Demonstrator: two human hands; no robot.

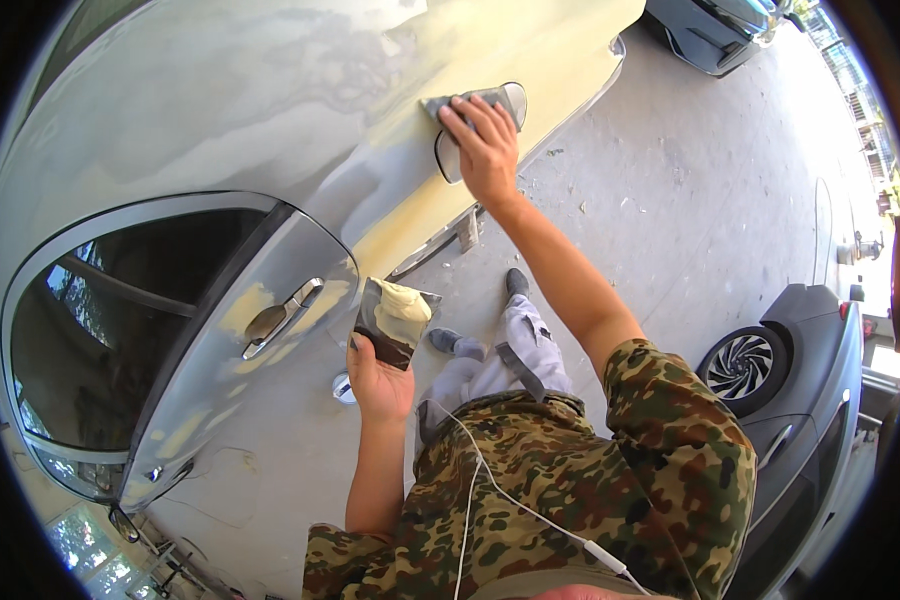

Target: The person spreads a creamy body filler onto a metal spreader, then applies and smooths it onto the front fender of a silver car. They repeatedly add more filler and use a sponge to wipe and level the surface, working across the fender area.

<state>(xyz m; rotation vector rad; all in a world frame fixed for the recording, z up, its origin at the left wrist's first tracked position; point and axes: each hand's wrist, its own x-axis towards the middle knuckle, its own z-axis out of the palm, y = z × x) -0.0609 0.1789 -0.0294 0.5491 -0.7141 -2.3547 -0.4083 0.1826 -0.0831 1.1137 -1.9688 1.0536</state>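
Note:
My left hand (380, 388) grips the lower edge of a thin flat mixing plate (390, 332). A thick dollop of pale yellow body filler (402, 298) sits on its upper part. Stretched out ahead, my right hand (488, 155) has its fingers pressed over a thin grey filler spreader (438, 104). The spreader lies against the car's rear panel (390, 130), which is coated in patches of yellow filler and sanded grey. Partly behind my right hand is a pale, dark-edged oval recess (448, 157) in the panel.
The car's rear door (300, 260), with its chrome handle (284, 318), is close on my left. Behind me to the right stands a dark grey car (800, 400). A dark bumper (715, 35) is at the far right. A small round lid-like object (343, 387) lies on the concrete floor (650, 190).

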